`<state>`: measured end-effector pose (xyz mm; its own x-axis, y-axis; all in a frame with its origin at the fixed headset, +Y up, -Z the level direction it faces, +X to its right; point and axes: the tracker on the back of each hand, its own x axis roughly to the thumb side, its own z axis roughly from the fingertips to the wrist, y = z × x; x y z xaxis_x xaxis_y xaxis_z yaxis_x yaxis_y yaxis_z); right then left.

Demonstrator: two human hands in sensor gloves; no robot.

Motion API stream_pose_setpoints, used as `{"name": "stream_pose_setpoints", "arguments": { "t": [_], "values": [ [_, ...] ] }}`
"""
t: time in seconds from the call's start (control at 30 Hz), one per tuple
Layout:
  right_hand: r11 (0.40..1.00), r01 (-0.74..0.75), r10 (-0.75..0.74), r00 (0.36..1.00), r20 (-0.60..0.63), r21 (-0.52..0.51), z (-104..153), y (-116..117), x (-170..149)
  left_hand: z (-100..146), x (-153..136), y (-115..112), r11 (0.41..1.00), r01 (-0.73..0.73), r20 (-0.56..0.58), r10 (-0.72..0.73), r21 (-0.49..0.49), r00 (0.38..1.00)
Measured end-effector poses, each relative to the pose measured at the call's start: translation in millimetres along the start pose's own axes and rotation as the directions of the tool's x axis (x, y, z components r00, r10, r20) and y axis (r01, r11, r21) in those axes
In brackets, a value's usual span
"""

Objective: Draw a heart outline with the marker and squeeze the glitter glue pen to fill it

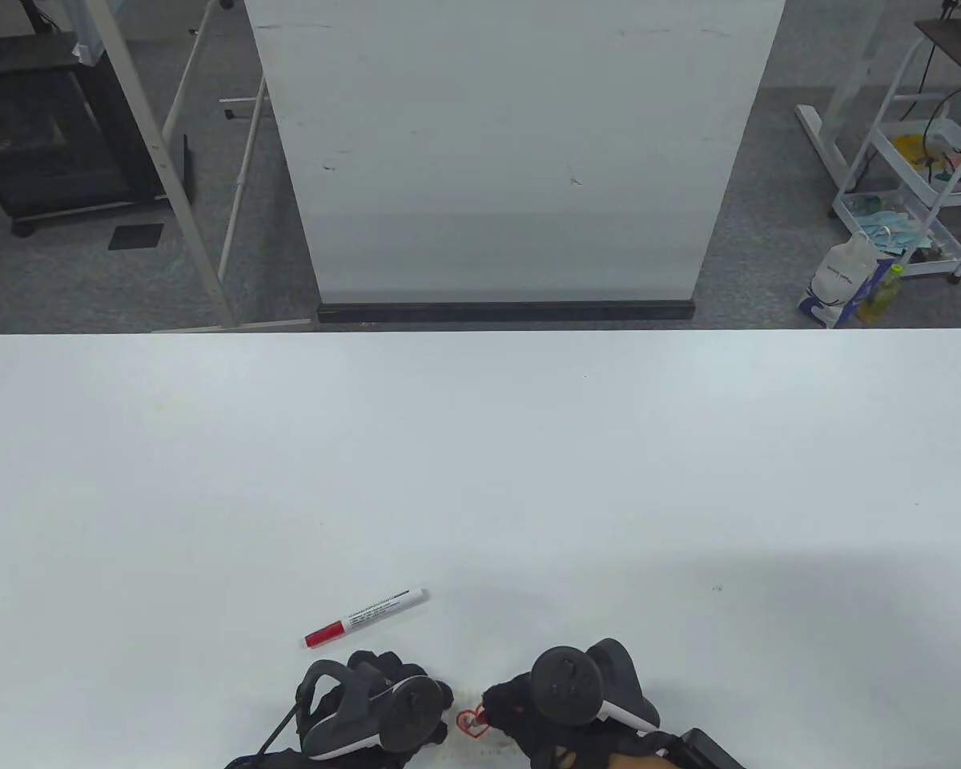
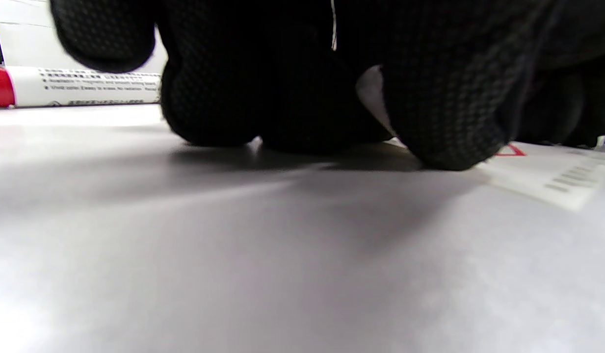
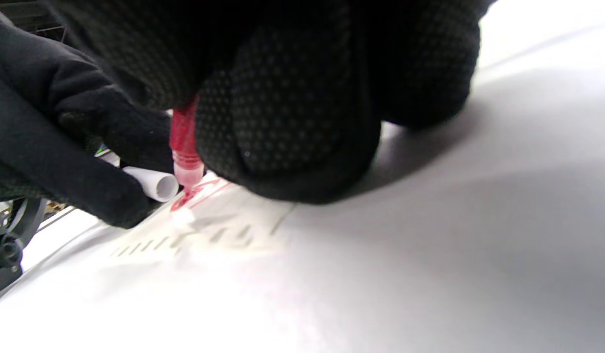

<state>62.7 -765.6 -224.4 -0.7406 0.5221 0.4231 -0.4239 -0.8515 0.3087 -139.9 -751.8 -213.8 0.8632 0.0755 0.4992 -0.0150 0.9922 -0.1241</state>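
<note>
At the near edge of the white table [image 1: 480, 481], between two gloved hands, a small red heart outline [image 1: 471, 722] drawn on a slip of white paper [image 3: 209, 235] with faint printed lines. Touching the heart, the clear nozzle of a red glitter glue pen [image 3: 184, 147], held nearly upright, with a dab of red glue under its tip. Wrapped round the pen's body, the curled fingers of the right hand [image 1: 528, 705] in a black dotted glove, a dark tracker strapped across its back. Just left of the heart, the left hand [image 1: 384, 705], also gloved and carrying a tracker, fingertips [image 2: 444, 132] bent down and pressing on the paper's edge, where one end of the sheet curls into a small roll; whether those fingers pinch the roll or only rest on it cannot be told. Beyond the left hand, a little farther from the person, a marker [image 1: 366, 617] lying flat and untouched on the table, white barrel with small print, red cap pointing toward the left. Past the table's far edge, a tall white board [image 1: 512, 152] standing on a grey floor, and off to the right a white wire cart [image 1: 921, 184] with a bag beside it.
</note>
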Motion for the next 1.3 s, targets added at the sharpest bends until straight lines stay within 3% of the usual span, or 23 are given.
{"name": "stream_pose_setpoints", "arguments": {
  "t": [0.47, 0.63, 0.9, 1.1, 1.3],
  "values": [
    [0.999, 0.001, -0.002, 1.0, -0.022, -0.034, 0.2, -3.0, -2.4, -0.1, 0.7, 0.6, 1.0, 0.004, -0.002, -0.004, -0.002, 1.0],
    [1.0, 0.001, -0.002, 0.999, 0.034, 0.009, -0.8, -2.6, -2.3, -0.3, 0.9, 0.7, 1.0, 0.004, -0.004, -0.004, -0.004, 1.0],
    [1.0, 0.0, 0.0, 1.0, -0.006, -0.018, -1.0, -2.9, -2.1, -0.4, 1.0, 0.6, 1.0, 0.002, -0.005, -0.002, -0.005, 1.0],
    [1.0, -0.002, 0.002, 0.999, 0.043, 0.011, -0.9, -2.4, -1.3, -0.1, 1.9, 1.7, 1.0, 0.006, -0.008, -0.007, -0.009, 1.0],
    [0.999, -0.037, 0.038, 0.999, 0.024, -0.031, -1.5, -2.8, 0.9, -0.5, 1.7, 1.7, 1.0, 0.004, -0.007, -0.005, -0.009, 1.0]
  ]
}}
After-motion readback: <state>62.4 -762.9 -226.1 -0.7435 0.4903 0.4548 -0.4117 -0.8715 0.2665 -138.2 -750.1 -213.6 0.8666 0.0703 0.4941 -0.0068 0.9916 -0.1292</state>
